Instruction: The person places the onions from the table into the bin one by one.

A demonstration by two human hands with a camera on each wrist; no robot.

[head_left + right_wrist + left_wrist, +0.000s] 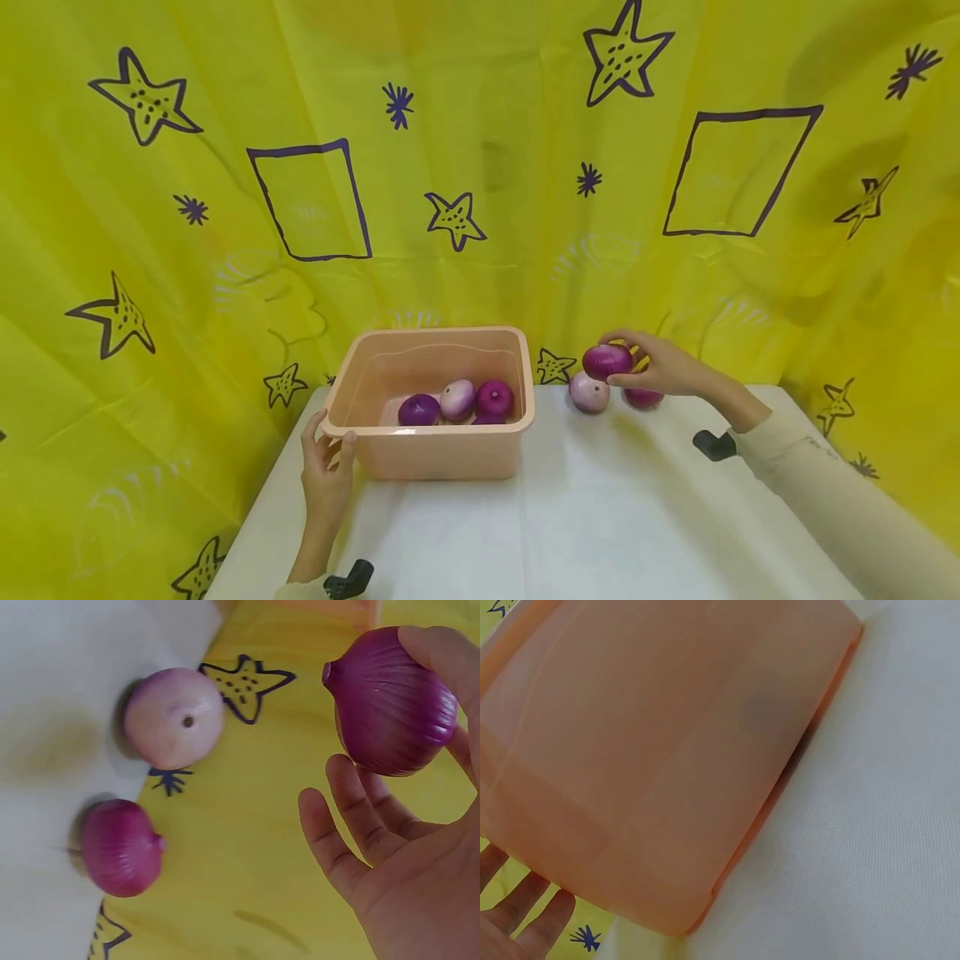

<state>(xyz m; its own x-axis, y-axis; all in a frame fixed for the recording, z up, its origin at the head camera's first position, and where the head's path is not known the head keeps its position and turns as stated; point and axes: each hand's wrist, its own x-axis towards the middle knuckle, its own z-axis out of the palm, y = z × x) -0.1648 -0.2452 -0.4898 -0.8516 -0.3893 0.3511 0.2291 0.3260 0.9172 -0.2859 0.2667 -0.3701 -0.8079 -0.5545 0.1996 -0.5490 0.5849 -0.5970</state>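
Observation:
My right hand (pixel 665 364) holds a purple-red onion (pixel 606 362) between thumb and fingers, raised above the table's far right part. In the right wrist view this onion (pixel 394 705) shows its stem end pointing left. Below it lie a pale pinkish onion (pixel 587 394) and a red onion (pixel 645 399), partly hidden behind the hand. My left hand (pixel 327 483) grips the near left corner of a peach plastic tub (pixel 438 457), thumb at the front rim, fingers along the left side. Inside lie a dark purple onion (pixel 418 410), a pale onion (pixel 457 400) and a magenta onion (pixel 495 399); another is mostly hidden by the front wall.
A white-covered table (pixel 585 508) carries the tub and the loose onions. Right behind its far edge hangs a yellow curtain (pixel 495 292) printed with stars and frames, which also runs along both sides. Dark wrist devices (pixel 715 445) sit at both cuffs.

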